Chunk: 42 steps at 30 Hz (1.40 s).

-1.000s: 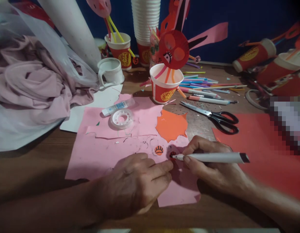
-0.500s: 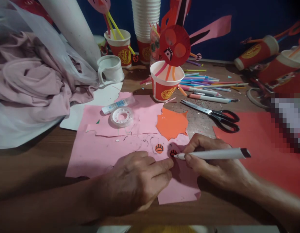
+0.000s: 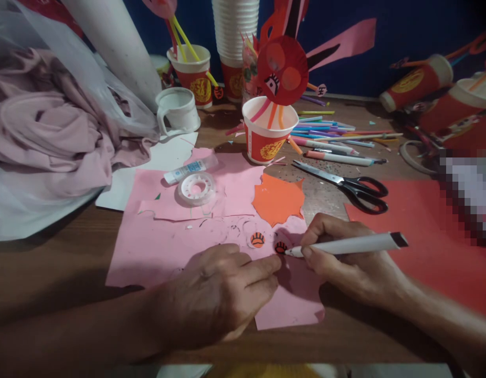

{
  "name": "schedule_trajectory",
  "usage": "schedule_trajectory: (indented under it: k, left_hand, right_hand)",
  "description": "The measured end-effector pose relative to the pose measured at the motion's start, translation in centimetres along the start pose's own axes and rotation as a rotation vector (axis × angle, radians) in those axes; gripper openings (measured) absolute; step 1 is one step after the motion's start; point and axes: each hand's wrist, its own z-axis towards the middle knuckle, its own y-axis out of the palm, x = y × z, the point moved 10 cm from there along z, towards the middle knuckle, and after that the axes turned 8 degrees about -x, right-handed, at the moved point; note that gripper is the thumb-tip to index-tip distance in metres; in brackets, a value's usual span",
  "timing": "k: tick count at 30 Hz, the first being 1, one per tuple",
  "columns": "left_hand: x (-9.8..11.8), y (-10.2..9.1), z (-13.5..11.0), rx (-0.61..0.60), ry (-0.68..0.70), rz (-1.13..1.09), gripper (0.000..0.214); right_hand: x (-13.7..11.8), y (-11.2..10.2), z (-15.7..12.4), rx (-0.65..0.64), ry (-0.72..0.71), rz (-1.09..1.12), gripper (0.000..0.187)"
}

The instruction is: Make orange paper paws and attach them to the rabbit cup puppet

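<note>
My right hand (image 3: 345, 252) grips a white marker pen (image 3: 351, 247) with a dark end. Its tip touches the lower right edge of a small orange disc with black stripes (image 3: 281, 247). My left hand (image 3: 227, 294) rests on the pink paper (image 3: 148, 257), fingers stretched out and lying down, with the index fingertip just below that disc. To its left lies a second orange striped disc (image 3: 257, 240) on a pale round piece. Above them is an irregular orange paper scrap (image 3: 278, 199). A roll of clear tape (image 3: 196, 189) and a glue tube (image 3: 190, 171) lie on the pink sheet.
Black-handled scissors (image 3: 345, 184) lie right of centre, beside red paper (image 3: 432, 252). Behind stand a red paper cup (image 3: 262, 142) with a rabbit-like figure, a white mug (image 3: 178, 110) and stacked cups (image 3: 235, 31). Straws (image 3: 325, 128) lie at the back; a plastic bag with cloth (image 3: 54, 121) fills the left.
The marker tip has shifted slightly right and is now at the striped disc's lower right edge. My left hand has stayed almost still.
</note>
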Motion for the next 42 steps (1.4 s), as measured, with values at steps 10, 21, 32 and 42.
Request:
schedule_trajectory:
  k: [10,21,32,42]
  left_hand:
    - [0.0,-0.1,-0.1,0.026,0.011,-0.003,0.025]
    - [-0.1,-0.2,0.0,0.025,0.000,-0.010,0.027]
    - [-0.1,0.0,-0.1,0.033,0.009,0.001,0.023]
    - [0.1,-0.8,-0.7,0.170,0.051,0.035,0.019]
  right_hand:
    - [0.3,-0.3,-0.1,0.035,0.056,0.017,0.015]
    - [0.7,-0.4,-0.2,0.053,0.076,0.144,0.012]
    - [1.2,-1.5,0.0,0.171,-0.062,0.474,0.009]
    - [1.2,-2.6,0.4,0.284,-0.135,0.339,0.013]
